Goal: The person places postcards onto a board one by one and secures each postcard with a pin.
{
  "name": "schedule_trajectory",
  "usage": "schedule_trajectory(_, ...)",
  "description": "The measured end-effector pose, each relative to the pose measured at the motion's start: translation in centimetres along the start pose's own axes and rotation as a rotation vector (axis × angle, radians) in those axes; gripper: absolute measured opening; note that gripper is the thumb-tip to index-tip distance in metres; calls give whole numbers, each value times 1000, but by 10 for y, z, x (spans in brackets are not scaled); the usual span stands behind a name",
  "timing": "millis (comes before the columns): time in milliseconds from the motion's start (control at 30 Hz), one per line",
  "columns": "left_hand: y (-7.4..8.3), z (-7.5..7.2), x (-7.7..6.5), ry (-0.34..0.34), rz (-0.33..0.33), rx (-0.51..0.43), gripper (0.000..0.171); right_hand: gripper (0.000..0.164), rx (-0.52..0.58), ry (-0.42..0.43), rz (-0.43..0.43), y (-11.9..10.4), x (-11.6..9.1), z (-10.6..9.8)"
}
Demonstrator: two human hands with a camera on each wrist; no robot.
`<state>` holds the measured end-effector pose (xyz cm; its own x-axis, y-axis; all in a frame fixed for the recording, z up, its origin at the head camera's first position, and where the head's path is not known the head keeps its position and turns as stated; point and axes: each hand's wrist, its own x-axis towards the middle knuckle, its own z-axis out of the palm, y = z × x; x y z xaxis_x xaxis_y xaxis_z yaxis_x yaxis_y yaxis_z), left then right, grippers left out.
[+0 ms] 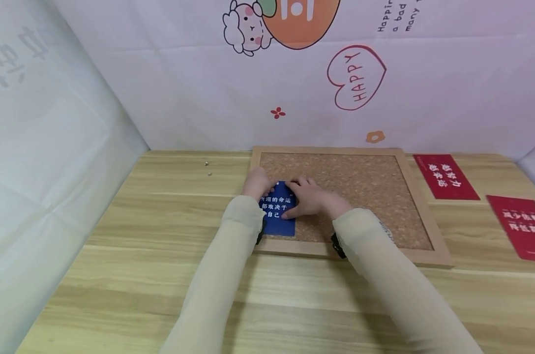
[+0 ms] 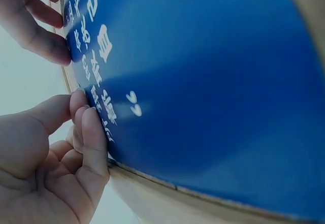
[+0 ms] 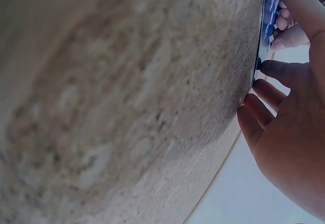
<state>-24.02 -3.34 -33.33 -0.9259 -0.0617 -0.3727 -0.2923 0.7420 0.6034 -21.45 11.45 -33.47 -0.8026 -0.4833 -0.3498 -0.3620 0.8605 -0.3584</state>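
A blue card [image 1: 280, 225] with white writing lies upright to the viewer on the left part of a framed corkboard [image 1: 360, 182]. My left hand [image 1: 256, 183] is at the card's upper left, thumb and curled fingertips pinched together beside a small pale spot on its top edge. Whatever small thing they pinch is hidden by the fingertips. In the left wrist view those fingertips meet right at the edge of the card. My right hand [image 1: 311, 197] rests over the card's right side, thumb on its face, the other fingers spread along its upper right corner and the cork.
Two tiny silvery pieces [image 1: 207, 163] lie on the wooden table [image 1: 161, 246], left of the board. Two red cards with white writing, one nearer [image 1: 521, 226] and one farther [image 1: 446, 177], lie right of it. A printed white cloth [image 1: 196, 98] hangs behind.
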Motion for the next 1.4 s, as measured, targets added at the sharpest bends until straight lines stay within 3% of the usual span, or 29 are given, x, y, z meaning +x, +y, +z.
schedule_trajectory(900, 1, 0, -3, 8, 1, -5, 27, 94, -4, -1, 3, 0, 0, 0)
schedule_trajectory(1400, 1, 2, -1, -7, 28, 71, 29, 93, 4, 2, 6, 0, -1, -1)
